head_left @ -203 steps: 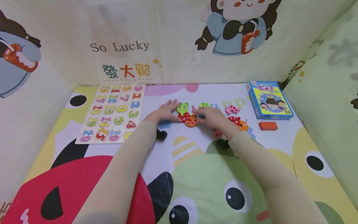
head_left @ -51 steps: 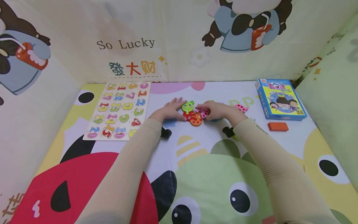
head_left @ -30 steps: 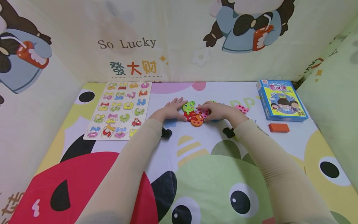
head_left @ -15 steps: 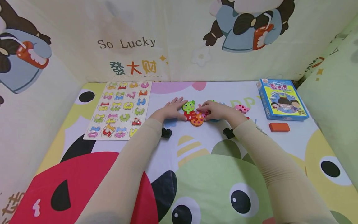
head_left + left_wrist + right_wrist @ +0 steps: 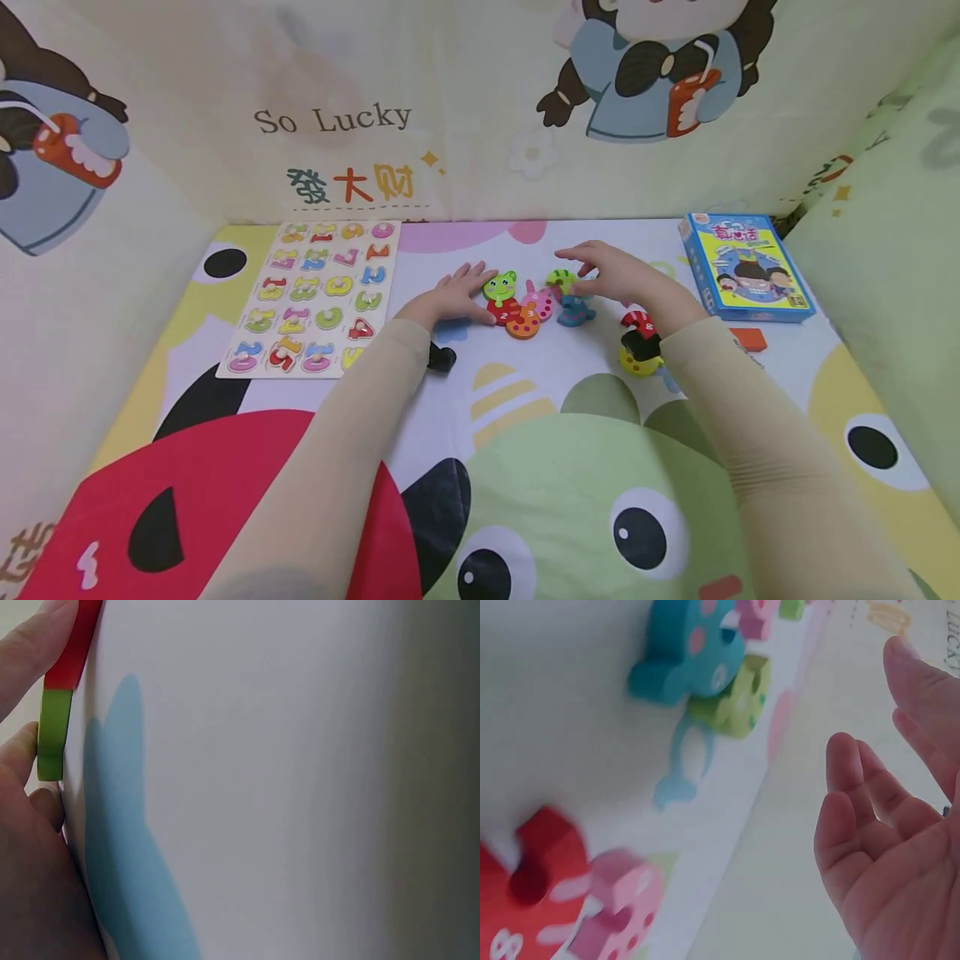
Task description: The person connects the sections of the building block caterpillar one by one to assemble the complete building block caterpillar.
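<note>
I am watching from afar and taking the orange piece (image 5: 522, 322) marked 3 as my landmark. Left of it, the left hand (image 5: 450, 296) is resting with fingers straight and spread, holding nothing in a grip; its thumb is touching the red piece (image 5: 504, 312) marked 2, and a finger is touching the green animal-head piece (image 5: 500, 287). The red piece is lying against the landmark's left side, with the green head just beyond. I am seeing the pink piece (image 5: 538, 300) touching the landmark's upper right, while the green striped piece (image 5: 562, 282) and blue piece (image 5: 575, 311) are sitting farther right. Up and right of the landmark, the right hand (image 5: 622, 275) is hanging wide, fingers loosely bent and holding nothing. The number board (image 5: 313, 305) is lying well left of the landmark; the blue-and-yellow box (image 5: 750, 267) is lying well right.
</note>
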A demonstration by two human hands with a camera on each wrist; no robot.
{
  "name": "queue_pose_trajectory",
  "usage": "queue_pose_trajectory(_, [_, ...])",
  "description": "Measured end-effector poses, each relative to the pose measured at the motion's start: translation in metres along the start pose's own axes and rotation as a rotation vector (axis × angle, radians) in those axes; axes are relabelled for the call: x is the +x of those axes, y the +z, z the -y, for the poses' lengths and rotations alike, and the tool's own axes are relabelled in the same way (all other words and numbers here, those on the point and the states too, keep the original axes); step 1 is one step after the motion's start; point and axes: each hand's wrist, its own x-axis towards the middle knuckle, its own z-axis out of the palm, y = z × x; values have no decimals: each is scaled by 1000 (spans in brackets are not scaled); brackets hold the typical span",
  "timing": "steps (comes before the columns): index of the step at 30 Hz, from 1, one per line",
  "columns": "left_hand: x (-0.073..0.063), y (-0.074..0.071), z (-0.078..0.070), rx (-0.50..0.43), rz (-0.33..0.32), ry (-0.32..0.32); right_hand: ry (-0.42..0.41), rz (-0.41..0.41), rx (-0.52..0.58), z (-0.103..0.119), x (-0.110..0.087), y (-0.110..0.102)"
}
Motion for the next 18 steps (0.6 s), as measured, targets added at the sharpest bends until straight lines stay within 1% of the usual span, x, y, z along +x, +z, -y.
queue_pose_trajectory(4, [-2, 2, 3, -10, -1, 1, 20, 10, 23, -12, -7, -3])
queue_pose_trajectory(11, [-2, 0, 2, -20, 0, 1, 47, -57, 52, -30, -22, -15])
queue_pose_trajectory(14, [-1, 0, 2, -26, -5, 3, 68, -41, 73, -35, -19, -12])
queue_pose_trajectory(18, [-1, 0, 1, -22, -1, 1, 78, 0, 58, -35, -9, -5])
